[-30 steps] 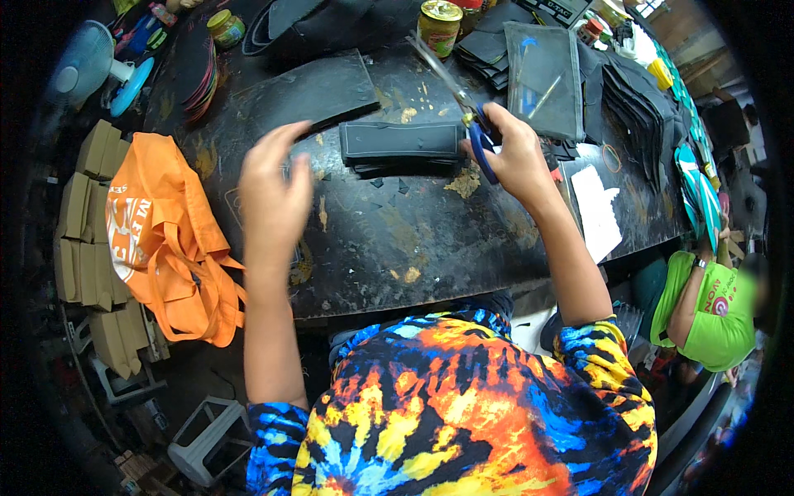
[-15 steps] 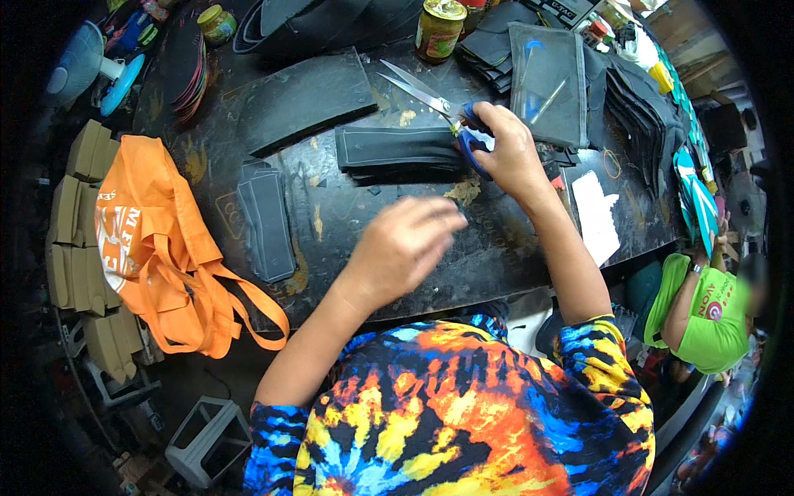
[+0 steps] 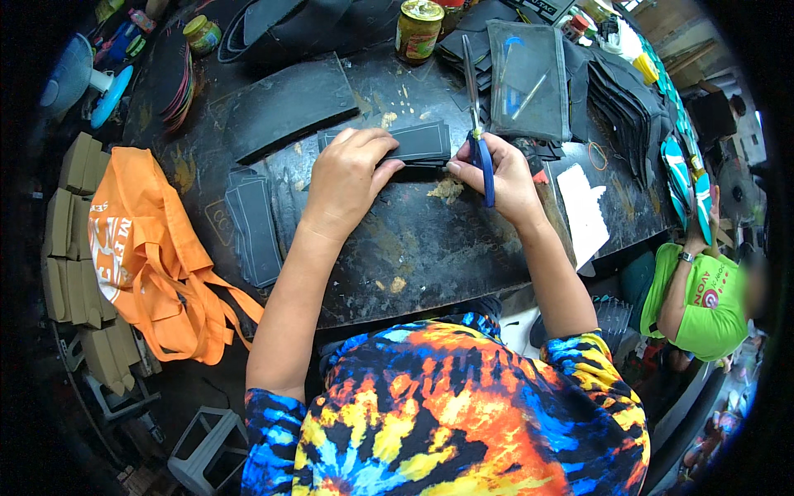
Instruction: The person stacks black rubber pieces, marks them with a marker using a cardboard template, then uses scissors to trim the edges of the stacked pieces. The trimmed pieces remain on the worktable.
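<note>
On the dark worktable lies a stack of black rectangular strips (image 3: pixel 422 142) with pale lines marked along their edges. My left hand (image 3: pixel 347 178) is closed on the stack's left part, its fingers over the top and the thumb at the near edge. Blue-handled scissors (image 3: pixel 473 103) are gripped in my right hand (image 3: pixel 506 175), just beyond the stack's right end. Their blades point away from me and look closed. Fingertips of my right hand come close to the stack's right end; whether they touch it I cannot tell.
Left of my left arm lies another pile of black strips (image 3: pixel 252 227). A thick black slab (image 3: pixel 289 107), a jar (image 3: pixel 418 31) and a dark mesh pouch (image 3: pixel 529 78) stand or lie farther back. An orange bag (image 3: pixel 149 248) hangs at left; a person in green (image 3: pixel 703 298) sits at right.
My left hand has moved up and away from me onto the stack. My right hand has turned the scissors from pointing left to pointing away. The stack has shifted slightly left in view.
</note>
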`<action>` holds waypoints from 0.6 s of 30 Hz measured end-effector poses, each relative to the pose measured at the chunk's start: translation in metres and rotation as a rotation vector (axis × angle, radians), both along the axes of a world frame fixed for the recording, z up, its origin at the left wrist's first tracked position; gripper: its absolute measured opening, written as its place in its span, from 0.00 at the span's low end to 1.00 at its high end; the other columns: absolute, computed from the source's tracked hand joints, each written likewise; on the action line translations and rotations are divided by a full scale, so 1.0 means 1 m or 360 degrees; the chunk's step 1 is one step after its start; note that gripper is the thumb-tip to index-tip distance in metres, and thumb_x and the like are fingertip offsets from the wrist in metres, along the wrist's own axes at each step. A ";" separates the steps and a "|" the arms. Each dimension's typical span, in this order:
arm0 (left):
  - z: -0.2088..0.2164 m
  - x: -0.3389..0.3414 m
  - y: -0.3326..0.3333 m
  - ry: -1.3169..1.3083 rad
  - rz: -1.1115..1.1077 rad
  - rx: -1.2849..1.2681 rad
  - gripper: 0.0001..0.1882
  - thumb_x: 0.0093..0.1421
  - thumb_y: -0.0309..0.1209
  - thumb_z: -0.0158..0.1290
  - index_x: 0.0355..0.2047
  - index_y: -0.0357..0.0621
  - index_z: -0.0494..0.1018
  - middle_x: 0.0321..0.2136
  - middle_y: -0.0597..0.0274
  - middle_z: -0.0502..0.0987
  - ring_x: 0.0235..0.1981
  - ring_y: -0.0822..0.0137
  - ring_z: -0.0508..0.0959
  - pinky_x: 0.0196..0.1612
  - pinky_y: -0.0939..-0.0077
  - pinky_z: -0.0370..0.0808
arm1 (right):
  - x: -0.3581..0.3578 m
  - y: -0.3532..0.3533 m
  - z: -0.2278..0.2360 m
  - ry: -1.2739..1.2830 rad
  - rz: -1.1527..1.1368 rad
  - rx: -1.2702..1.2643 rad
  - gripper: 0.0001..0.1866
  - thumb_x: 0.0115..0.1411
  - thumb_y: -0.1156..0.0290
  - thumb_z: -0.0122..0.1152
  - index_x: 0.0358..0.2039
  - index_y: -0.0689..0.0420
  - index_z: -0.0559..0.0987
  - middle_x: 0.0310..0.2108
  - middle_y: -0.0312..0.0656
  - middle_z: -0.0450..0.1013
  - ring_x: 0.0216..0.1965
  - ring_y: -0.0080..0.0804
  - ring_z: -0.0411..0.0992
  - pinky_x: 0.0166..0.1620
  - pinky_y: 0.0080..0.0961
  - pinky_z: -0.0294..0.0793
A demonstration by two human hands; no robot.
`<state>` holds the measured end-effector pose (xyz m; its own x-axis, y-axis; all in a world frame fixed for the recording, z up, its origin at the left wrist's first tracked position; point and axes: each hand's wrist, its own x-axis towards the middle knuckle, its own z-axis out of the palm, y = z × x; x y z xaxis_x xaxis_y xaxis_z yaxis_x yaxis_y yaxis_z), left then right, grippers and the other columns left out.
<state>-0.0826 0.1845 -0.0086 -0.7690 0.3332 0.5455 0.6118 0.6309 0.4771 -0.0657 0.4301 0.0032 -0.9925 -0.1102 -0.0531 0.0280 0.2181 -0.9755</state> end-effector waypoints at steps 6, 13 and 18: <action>0.003 -0.005 -0.004 -0.0335 0.0052 0.0390 0.07 0.58 0.27 0.62 0.36 0.38 0.82 0.36 0.54 0.84 0.40 0.54 0.82 0.45 0.65 0.77 | -0.002 -0.003 0.005 -0.0085 0.0041 -0.0260 0.12 0.60 0.69 0.73 0.36 0.61 0.78 0.29 0.34 0.76 0.29 0.17 0.73 0.35 0.15 0.72; -0.001 0.038 0.005 -0.0024 0.0171 0.0182 0.06 0.55 0.24 0.64 0.34 0.43 0.83 0.38 0.60 0.78 0.40 0.56 0.77 0.45 0.65 0.75 | 0.005 -0.018 0.007 -0.0291 -0.0199 -0.0535 0.13 0.59 0.64 0.73 0.33 0.59 0.80 0.26 0.34 0.77 0.26 0.18 0.73 0.31 0.15 0.71; 0.002 0.078 0.009 -0.1146 0.0278 0.0893 0.22 0.66 0.29 0.58 0.61 0.47 0.74 0.29 0.60 0.80 0.29 0.70 0.80 0.35 0.73 0.77 | 0.016 -0.038 0.008 -0.0184 -0.0296 -0.0391 0.10 0.56 0.70 0.75 0.33 0.57 0.81 0.25 0.30 0.75 0.25 0.16 0.71 0.29 0.16 0.69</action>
<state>-0.0045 0.1935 -0.0068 -0.9992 0.0126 -0.0369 -0.0326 0.2478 0.9683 -0.0497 0.3924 0.0115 -0.9858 0.0488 -0.1608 0.1588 -0.0430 -0.9864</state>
